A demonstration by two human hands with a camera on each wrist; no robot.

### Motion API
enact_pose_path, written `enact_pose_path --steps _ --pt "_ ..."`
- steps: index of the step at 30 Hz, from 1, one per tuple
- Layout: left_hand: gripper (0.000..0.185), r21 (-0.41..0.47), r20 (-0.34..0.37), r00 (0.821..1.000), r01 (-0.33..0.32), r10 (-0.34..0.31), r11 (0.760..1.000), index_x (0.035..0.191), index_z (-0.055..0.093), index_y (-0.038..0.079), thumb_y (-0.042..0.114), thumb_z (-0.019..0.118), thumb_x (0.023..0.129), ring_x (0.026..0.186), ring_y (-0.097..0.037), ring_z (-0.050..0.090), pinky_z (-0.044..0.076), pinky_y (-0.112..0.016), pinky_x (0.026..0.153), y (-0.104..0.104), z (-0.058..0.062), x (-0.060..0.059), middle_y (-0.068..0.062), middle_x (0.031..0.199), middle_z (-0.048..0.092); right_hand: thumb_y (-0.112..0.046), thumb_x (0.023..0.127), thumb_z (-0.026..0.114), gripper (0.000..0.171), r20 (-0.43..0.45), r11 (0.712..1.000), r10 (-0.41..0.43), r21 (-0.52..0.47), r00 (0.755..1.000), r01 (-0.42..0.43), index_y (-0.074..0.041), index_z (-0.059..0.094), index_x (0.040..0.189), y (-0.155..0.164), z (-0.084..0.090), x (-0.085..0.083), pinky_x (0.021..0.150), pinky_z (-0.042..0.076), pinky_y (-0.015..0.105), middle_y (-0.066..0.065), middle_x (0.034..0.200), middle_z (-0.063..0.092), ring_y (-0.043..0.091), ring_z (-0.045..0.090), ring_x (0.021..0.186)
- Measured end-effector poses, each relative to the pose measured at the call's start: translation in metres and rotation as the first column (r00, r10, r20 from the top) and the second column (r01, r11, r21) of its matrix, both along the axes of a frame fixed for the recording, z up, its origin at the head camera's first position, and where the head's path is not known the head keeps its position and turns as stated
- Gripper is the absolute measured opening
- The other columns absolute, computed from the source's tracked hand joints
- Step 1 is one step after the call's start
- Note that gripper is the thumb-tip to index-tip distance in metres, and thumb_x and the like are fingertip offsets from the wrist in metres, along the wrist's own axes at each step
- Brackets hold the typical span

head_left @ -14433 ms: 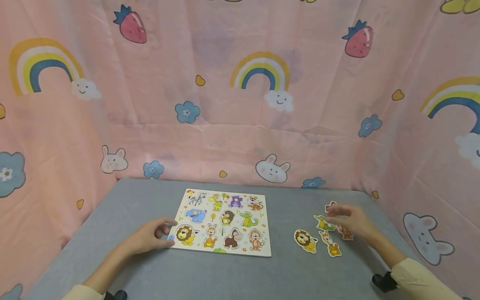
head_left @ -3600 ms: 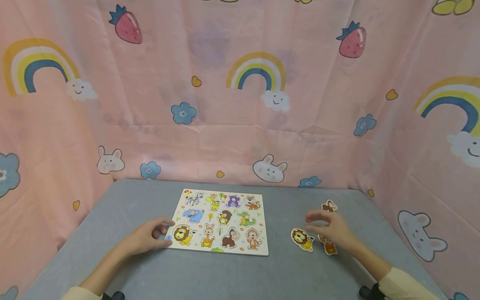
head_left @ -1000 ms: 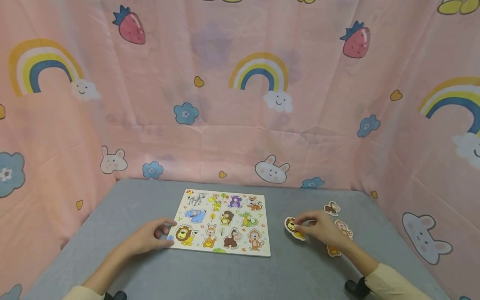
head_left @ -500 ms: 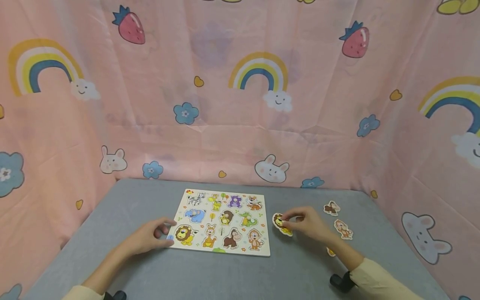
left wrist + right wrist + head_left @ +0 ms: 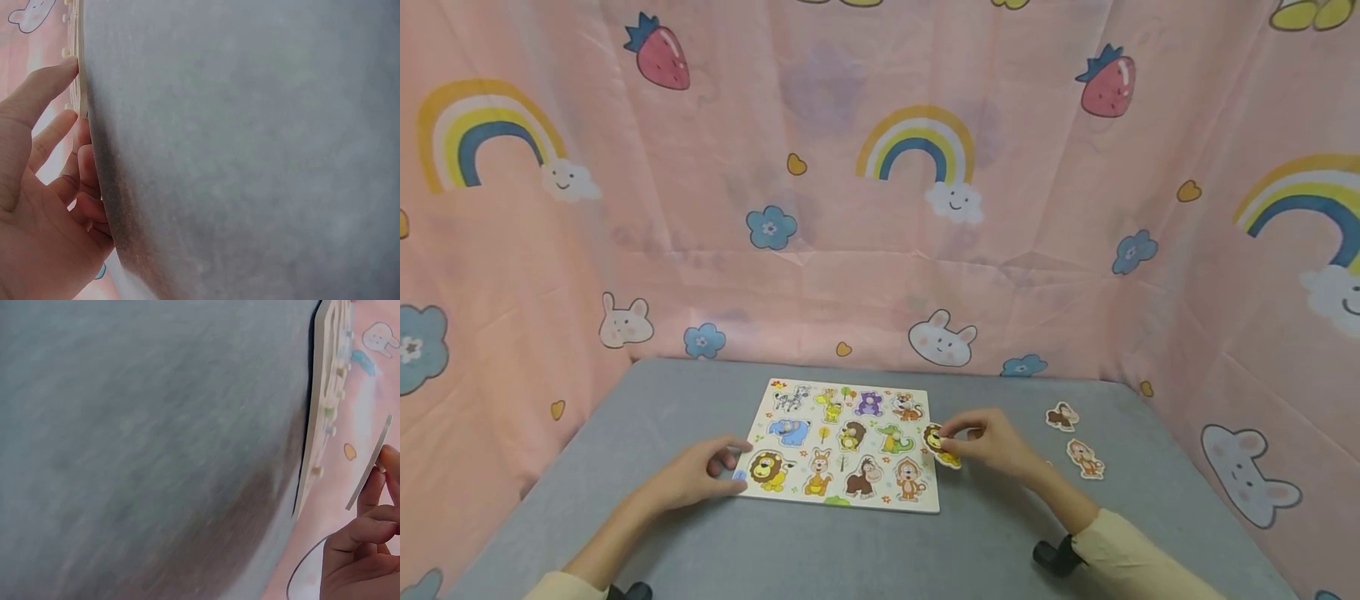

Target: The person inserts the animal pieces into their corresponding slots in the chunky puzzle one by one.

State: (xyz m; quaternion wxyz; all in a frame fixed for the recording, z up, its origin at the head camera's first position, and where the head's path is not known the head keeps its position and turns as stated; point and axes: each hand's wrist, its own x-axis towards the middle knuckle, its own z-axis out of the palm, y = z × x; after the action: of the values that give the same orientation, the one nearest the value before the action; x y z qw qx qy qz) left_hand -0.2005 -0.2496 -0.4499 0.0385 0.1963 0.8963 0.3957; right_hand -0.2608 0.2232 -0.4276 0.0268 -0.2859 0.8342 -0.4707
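Head view shows the puzzle board (image 5: pixel 842 446) lying flat near the middle of the grey table (image 5: pixel 700 533), with bare table open on every side and the pink printed curtain (image 5: pixel 880 208) closing off the back and both flanks. The right hand (image 5: pixel 992 443) pinches the lion piece (image 5: pixel 938 442) between thumb and curled fingertips, holding it tilted just over the board's right edge, beside the crocodile. The left hand (image 5: pixel 696 473) rests with relaxed fingers against the board's left edge, by the seated lion. Two monkey pieces (image 5: pixel 1075 437) lie well apart to the right on the table.
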Motion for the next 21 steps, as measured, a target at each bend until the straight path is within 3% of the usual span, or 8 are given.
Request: enact_pose_path --steps 21 --pt "0.051 0.012 0.001 1.000 -0.003 0.003 1.000 0.126 0.063 0.001 0.017 0.086 0.083 0.075 -0.016 0.048 0.038 -0.030 0.068 0.001 0.000 0.001 -0.001 0.090 0.054 -0.011 0.091 0.078 0.007 0.014 0.999 0.022 -0.026 1.000 -0.021 -0.007 0.078 0.096 -0.044 0.000 -0.011 0.055 0.036 0.024 0.002 0.092 0.072 0.010 0.044 0.059"
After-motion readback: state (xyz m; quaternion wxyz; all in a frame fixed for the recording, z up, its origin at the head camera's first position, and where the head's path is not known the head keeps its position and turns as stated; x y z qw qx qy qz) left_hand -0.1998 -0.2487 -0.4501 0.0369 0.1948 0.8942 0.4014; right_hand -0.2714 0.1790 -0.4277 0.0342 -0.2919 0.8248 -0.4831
